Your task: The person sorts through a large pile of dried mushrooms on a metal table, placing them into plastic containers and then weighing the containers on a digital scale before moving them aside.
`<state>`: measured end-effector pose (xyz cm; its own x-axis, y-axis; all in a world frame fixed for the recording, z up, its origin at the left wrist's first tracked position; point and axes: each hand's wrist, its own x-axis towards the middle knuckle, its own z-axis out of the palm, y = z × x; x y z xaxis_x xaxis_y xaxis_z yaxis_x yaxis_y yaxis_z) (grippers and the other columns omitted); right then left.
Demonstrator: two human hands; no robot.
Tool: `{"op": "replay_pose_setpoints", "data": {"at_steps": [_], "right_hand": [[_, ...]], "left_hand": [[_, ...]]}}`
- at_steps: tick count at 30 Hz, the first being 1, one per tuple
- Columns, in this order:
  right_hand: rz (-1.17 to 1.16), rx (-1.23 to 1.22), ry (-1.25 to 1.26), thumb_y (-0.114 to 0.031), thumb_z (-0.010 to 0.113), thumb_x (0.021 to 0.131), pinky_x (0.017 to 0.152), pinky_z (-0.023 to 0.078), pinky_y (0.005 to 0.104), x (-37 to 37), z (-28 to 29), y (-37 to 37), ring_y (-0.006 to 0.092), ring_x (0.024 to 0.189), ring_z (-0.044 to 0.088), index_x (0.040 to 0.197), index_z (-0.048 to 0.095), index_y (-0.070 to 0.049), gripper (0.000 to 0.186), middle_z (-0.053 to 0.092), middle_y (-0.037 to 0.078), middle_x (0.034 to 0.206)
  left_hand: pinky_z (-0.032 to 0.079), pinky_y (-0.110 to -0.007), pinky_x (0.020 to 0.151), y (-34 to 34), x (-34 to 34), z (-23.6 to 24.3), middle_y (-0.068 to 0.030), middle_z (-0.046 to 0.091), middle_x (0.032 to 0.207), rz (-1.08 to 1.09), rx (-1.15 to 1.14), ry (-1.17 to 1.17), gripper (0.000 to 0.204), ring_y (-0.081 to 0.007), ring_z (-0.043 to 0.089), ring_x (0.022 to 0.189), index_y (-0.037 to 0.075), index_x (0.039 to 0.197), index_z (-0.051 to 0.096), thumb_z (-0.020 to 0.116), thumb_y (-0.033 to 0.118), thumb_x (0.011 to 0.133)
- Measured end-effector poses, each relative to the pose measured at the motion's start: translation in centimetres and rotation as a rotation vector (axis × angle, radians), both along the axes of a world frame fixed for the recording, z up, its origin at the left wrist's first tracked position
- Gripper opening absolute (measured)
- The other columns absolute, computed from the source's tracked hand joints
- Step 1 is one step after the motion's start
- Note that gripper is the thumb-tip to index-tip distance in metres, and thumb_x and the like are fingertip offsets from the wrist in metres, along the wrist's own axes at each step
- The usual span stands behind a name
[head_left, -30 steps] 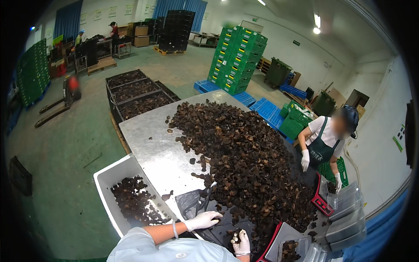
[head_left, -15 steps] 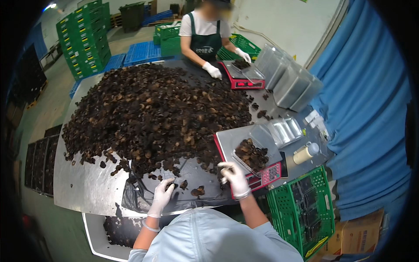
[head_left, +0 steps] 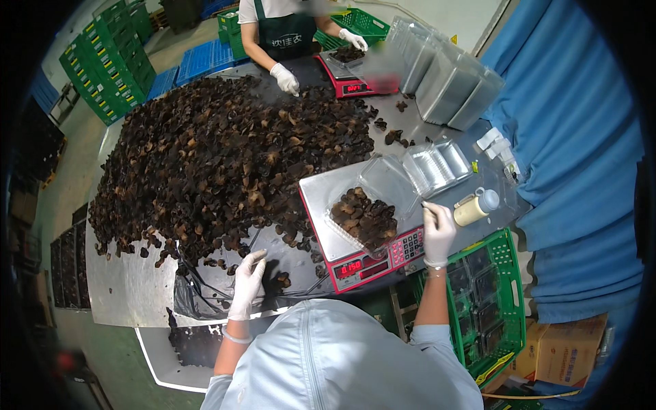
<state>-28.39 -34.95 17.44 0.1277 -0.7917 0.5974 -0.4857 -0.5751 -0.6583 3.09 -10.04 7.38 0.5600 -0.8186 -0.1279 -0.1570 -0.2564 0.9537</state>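
A large heap of dark brown dried wood ear mushrooms (head_left: 225, 157) covers much of the metal table (head_left: 130, 290). My left hand (head_left: 249, 281), in a white glove, hovers by the heap's near edge, fingers loosely bent and apart, nothing visible in them. On the red and silver weighing scale (head_left: 311, 195) stands a clear plastic box (head_left: 342, 229) filled with mushrooms (head_left: 365, 217), its clear lid (head_left: 393, 181) hinged back. My gloved right hand (head_left: 438, 236) is right of the scale's keypad, beside the lid; its fingertips are pinched, with a small dark bit at them.
Across the table a co-worker's gloved hands (head_left: 285, 80) are near a second red scale (head_left: 348, 87). Stacked clear boxes (head_left: 444, 85), more clear packs (head_left: 437, 164) and a cream flask (head_left: 471, 208) stand right. A green crate (head_left: 516, 287) holds packed boxes; a white bin (head_left: 154, 365) is below.
My right hand has moved right, from the scale's near left side to past its keypad. The view has shifted, and the scale's lit display now shows. My left hand's fingers have loosened.
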Motion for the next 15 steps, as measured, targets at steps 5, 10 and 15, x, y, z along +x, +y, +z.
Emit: {"op": "replay_pose_setpoints", "data": {"at_steps": [5,10,15], "right_hand": [[-0.118,0.228,-0.076,-0.007,0.059,0.087,0.071,0.047,0.0268,-6.0,-1.9,-1.2,0.0148,0.078,0.059,0.094,0.065,-0.001,0.011,0.06,0.006,0.086],[0.02,0.465,-0.157,-0.009,0.057,0.09,0.07,0.046,0.0257,-7.4,-5.1,-1.5,0.0112,0.077,0.057,0.099,0.063,-0.002,0.013,0.063,0.004,0.087],[0.151,0.702,-0.186,-0.009,0.058,0.089,0.064,0.047,0.0236,-5.1,-7.3,-2.7,0.0071,0.07,0.057,0.118,0.055,-0.004,0.03,0.063,0.004,0.083]], "left_hand": [[0.043,-0.025,0.087,-3.2,-1.6,1.6,-0.0051,0.062,0.106,0.06,-0.045,-0.077,0.022,-0.0121,0.056,0.098,0.002,0.111,0.061,0.055,0.008,0.09],[0.046,-0.029,0.084,-8.6,-3.3,3.6,-0.0111,0.062,0.103,0.018,-0.214,-0.319,0.018,-0.0207,0.06,0.096,0.001,0.103,0.063,0.056,0.005,0.087],[0.05,-0.032,0.074,-13.5,-5.8,5.0,-0.0133,0.061,0.094,-0.017,-0.234,-0.491,0.02,-0.0277,0.061,0.084,0.004,0.102,0.064,0.061,0.01,0.083]]}}
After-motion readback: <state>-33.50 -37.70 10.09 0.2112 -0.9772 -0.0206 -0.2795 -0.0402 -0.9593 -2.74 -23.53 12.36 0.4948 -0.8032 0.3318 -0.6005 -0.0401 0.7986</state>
